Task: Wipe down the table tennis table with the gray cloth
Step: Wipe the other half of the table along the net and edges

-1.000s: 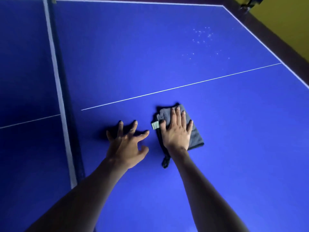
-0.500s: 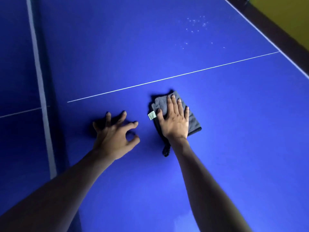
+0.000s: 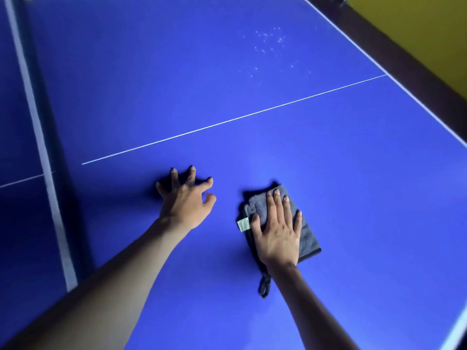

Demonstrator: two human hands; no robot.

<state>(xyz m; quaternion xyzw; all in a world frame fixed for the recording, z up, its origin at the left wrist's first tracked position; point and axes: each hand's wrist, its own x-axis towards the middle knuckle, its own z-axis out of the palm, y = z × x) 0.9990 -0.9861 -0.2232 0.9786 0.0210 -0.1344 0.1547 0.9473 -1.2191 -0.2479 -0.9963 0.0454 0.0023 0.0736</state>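
The blue table tennis table [image 3: 353, 173] fills the view. A folded gray cloth [image 3: 257, 205] with a white tag and a black hanging loop lies flat on it, on the near side of the thin white centre line [image 3: 227, 121]. My right hand [image 3: 278, 236] lies palm down on the cloth with straight fingers, pressing it to the surface. My left hand [image 3: 185, 200] is to the left of the cloth and apart from it, fingers spread, fingertips propped on the bare table.
White specks [image 3: 270, 46] dot the tabletop far ahead on the right. The net's white band [image 3: 38, 137] runs along the left, with the other table half beyond. At the right edge are a dark floor strip and a yellow wall [image 3: 417, 26].
My right hand has slid the cloth toward me and to the right, away from the centre line. The gap between my two hands has widened.
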